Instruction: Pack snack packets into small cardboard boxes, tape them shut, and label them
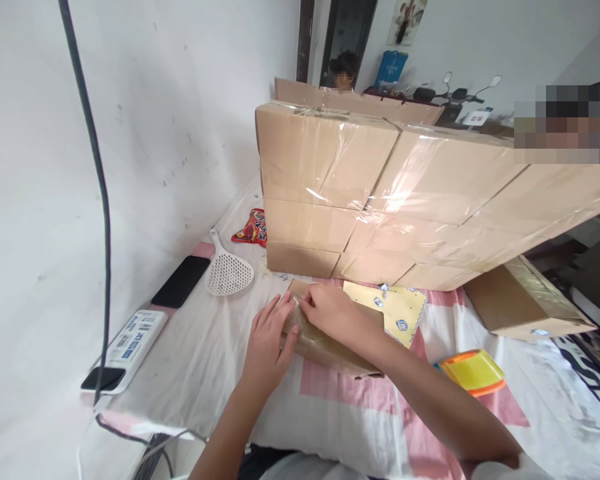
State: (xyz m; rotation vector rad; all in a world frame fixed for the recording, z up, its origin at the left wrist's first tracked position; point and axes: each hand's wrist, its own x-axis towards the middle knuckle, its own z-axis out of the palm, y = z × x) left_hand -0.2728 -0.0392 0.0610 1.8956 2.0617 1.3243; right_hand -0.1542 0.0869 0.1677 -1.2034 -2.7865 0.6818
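While both forearms reach in from the near edge, left hand [269, 343] lies flat, fingers spread on a tape-wrapped cardboard packet [325, 347]; right hand [330, 312] pinches its top end. Packet sits mid-table on wrinkled cloth [200, 353], open room left. Behind: yellow paper [403, 313], then glossy taped boxes [380, 200].

Both arms bare from wrist to past the elbow. No rings, watch or bracelets seen on the left hand [269, 347] or right hand [329, 311]. Light grey garment at bottom edge of frame, lower centre to right.
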